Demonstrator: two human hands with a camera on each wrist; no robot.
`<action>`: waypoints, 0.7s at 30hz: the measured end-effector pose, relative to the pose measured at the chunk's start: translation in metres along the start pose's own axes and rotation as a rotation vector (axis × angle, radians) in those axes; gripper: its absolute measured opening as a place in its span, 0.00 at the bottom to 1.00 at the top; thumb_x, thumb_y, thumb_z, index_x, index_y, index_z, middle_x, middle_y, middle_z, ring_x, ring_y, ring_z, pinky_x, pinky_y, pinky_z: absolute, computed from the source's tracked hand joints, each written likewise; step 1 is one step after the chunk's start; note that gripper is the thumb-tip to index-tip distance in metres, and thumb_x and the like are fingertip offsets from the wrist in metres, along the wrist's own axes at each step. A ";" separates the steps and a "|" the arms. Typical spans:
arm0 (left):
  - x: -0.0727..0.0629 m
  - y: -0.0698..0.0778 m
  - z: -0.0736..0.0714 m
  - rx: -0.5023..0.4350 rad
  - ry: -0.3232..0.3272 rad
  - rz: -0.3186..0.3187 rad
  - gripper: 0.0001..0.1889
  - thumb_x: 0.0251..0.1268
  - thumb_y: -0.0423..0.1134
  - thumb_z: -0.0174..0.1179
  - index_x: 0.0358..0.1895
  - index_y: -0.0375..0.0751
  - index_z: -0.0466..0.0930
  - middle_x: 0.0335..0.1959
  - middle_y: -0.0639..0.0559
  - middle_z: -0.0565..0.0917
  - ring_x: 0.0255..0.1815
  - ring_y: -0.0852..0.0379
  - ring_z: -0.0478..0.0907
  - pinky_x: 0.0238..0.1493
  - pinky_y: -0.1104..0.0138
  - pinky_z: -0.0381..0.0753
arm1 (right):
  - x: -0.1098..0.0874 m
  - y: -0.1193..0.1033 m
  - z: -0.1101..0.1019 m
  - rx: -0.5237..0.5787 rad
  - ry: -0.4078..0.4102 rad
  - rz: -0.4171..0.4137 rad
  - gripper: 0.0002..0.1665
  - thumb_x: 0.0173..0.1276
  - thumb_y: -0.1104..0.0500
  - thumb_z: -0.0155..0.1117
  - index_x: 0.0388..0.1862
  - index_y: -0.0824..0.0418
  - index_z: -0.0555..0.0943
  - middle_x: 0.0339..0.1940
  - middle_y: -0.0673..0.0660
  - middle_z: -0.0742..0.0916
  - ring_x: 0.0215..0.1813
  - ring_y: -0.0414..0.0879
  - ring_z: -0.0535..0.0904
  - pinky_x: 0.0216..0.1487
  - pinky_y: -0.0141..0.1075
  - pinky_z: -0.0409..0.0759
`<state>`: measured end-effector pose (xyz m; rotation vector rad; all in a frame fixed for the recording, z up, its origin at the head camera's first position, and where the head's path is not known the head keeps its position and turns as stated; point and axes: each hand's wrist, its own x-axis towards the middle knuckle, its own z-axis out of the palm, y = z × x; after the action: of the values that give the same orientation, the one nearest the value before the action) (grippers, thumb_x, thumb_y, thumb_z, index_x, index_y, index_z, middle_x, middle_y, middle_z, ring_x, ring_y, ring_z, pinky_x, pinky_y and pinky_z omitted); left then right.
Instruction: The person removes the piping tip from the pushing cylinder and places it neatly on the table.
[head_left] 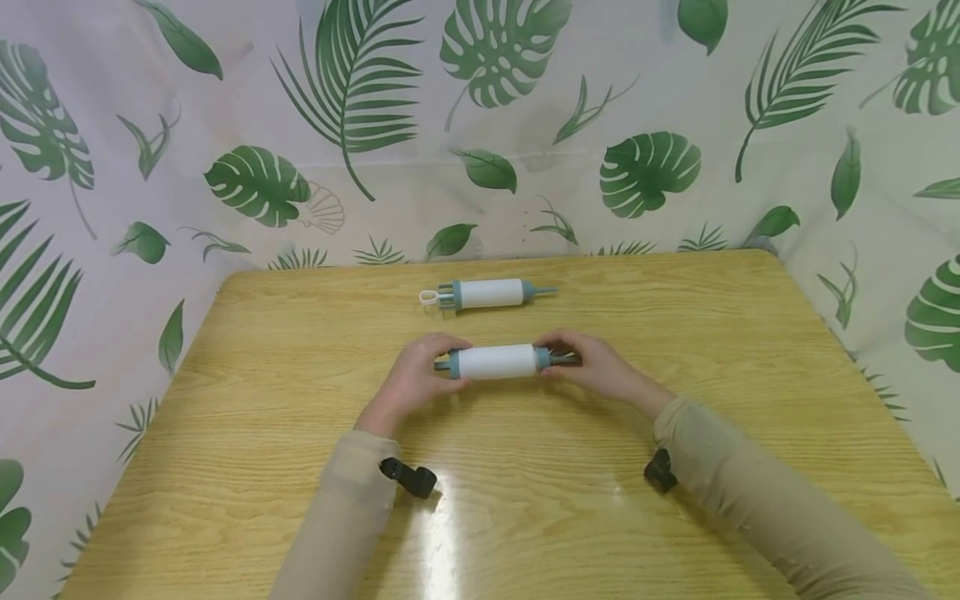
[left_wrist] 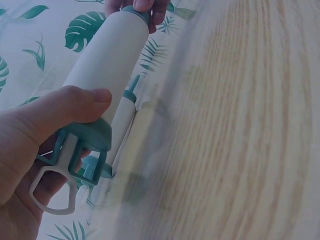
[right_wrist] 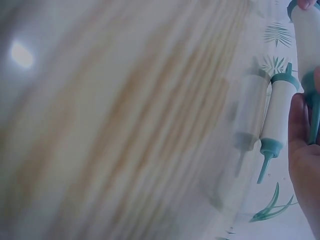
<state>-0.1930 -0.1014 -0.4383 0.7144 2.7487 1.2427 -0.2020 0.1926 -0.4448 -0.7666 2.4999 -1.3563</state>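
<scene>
A white syringe-like tube [head_left: 498,362] with teal ends lies level between both hands. My left hand [head_left: 411,377] grips its plunger end, thumb [left_wrist: 92,104] along the barrel. A pale pull ring [left_wrist: 52,190] and teal finger loops stick out beside the palm in the left wrist view. The nozzle end is held by my right hand [head_left: 592,364], with the thin teal nozzle [right_wrist: 314,117] running along the palm. Whether the tube touches the table is hard to tell. Just beyond it lies a second, similar syringe [head_left: 491,293], untouched, its nozzle pointing right.
The wooden table [head_left: 525,500] has rounded far corners and a glare spot near its front. Right behind it hangs a leaf-print cloth [head_left: 540,167], which also covers the sides. A black wrist camera [head_left: 408,477] hangs under the left sleeve, another [head_left: 661,472] by the right.
</scene>
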 end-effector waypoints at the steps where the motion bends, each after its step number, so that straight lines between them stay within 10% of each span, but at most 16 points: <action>1: 0.000 0.000 0.000 0.001 0.000 0.000 0.24 0.48 0.35 0.75 0.52 0.42 0.81 0.53 0.50 0.80 0.55 0.52 0.75 0.58 0.57 0.74 | 0.000 0.000 0.001 0.002 0.003 -0.001 0.24 0.62 0.63 0.68 0.57 0.64 0.76 0.53 0.61 0.81 0.54 0.55 0.79 0.53 0.43 0.79; 21: 0.002 0.000 0.001 -0.002 -0.018 -0.029 0.24 0.49 0.37 0.74 0.52 0.42 0.81 0.53 0.50 0.80 0.55 0.52 0.75 0.57 0.58 0.74 | 0.001 -0.001 0.003 -0.005 0.072 -0.014 0.24 0.57 0.68 0.71 0.52 0.67 0.75 0.49 0.62 0.81 0.52 0.57 0.77 0.53 0.46 0.78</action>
<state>-0.1945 -0.1005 -0.4389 0.6792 2.7329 1.2274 -0.2016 0.1896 -0.4458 -0.7505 2.5584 -1.4062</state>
